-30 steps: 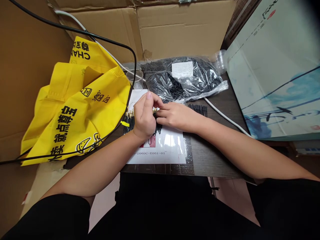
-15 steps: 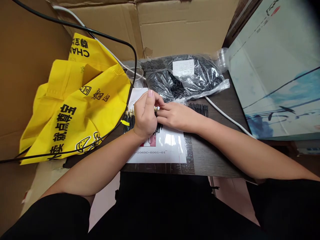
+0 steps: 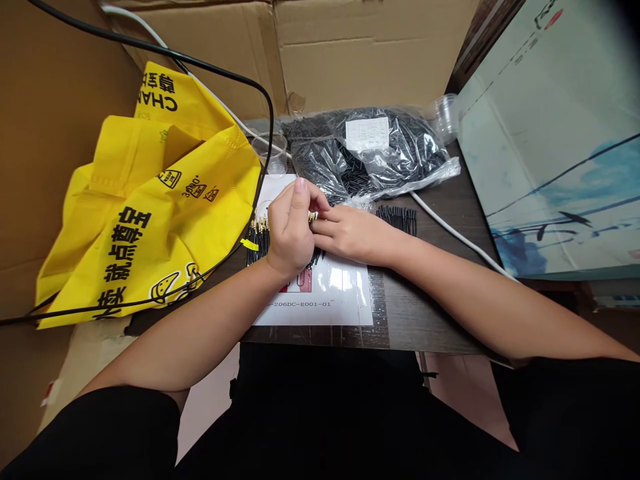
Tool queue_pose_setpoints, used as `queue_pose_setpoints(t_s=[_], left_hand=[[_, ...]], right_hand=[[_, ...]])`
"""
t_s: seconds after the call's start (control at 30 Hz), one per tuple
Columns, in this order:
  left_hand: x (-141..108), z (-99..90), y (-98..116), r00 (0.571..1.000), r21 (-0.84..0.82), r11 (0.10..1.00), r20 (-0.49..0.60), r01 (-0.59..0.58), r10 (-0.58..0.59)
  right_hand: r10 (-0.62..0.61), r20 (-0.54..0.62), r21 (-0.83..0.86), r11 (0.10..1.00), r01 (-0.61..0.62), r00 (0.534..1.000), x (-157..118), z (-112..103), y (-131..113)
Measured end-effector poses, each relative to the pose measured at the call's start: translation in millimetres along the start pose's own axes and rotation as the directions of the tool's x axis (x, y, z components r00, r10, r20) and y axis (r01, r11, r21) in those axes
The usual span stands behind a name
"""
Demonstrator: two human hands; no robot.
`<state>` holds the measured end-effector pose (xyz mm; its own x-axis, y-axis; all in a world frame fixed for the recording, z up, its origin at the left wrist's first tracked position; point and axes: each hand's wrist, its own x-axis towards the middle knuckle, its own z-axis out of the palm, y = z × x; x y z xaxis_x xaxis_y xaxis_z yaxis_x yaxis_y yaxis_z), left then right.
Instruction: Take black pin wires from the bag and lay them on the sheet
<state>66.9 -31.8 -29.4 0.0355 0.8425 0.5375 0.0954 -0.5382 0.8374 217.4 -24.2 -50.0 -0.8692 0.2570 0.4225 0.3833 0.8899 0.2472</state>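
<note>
Head view, live from over the work:

1. Both hands are together and working tight: a gold-tipped black lead point(image 3: 313, 217) sits pinched up at the fingertips, just above the sheet, with the left hand point(image 3: 290, 230) and right hand point(image 3: 353, 233) closed in on it from either side. Only its small gold end shows between them.
2. Just left of the left hand, a bunch of black leads point(image 3: 258, 243) lies with its gold ends pointing up the sheet, a yellow tag point(image 3: 249, 245) on its left side, right at the sheet's edge.
3. Under it all is a glossy printed sheet point(image 3: 320, 303), its lower edge close to the near edge of the dark wood-grain surface point(image 3: 430, 313).
4. Past the right fingers, a short row of black pieces point(image 3: 397, 220) lies on the bare surface, with open room to its right and below it.
5. Up top, a clear plastic bag of small black pieces point(image 3: 367, 157) touches the sheet's far corner, and a clear plastic cup point(image 3: 265, 152) stands at its left end, another point(image 3: 445, 117) at its right.
6. Hemming the left side is a crumpled yellow bag point(image 3: 150, 200) under a black cable point(image 3: 225, 70); a white cable point(image 3: 450, 233) runs along the right, beside a box printed with blue ink-wash point(image 3: 550, 173). Cardboard point(image 3: 360, 53) walls off the back.
</note>
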Motion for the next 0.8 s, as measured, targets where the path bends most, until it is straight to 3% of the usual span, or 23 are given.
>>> queue_pose_setpoints(t_s=[0.57,0.67,0.8], left_hand=[[1,-0.6,1,1.0,-0.004,1.0,-0.002,0.003,-0.003],[1,-1.6,1,1.0,0.011,1.0,-0.009,-0.008,0.009],[3,-1.6,-2,0.999,0.005,1.0,-0.047,-0.012,0.013]], right_hand=[[-0.007,-0.046,-0.065,0.998,0.004,0.999,-3,-12,4],[0.065,-0.048,-0.056,0.996,-0.068,0.997,-5,-18,12],[0.282,-0.075,0.081,0.958,-0.276,0.957,-7,-28,25]])
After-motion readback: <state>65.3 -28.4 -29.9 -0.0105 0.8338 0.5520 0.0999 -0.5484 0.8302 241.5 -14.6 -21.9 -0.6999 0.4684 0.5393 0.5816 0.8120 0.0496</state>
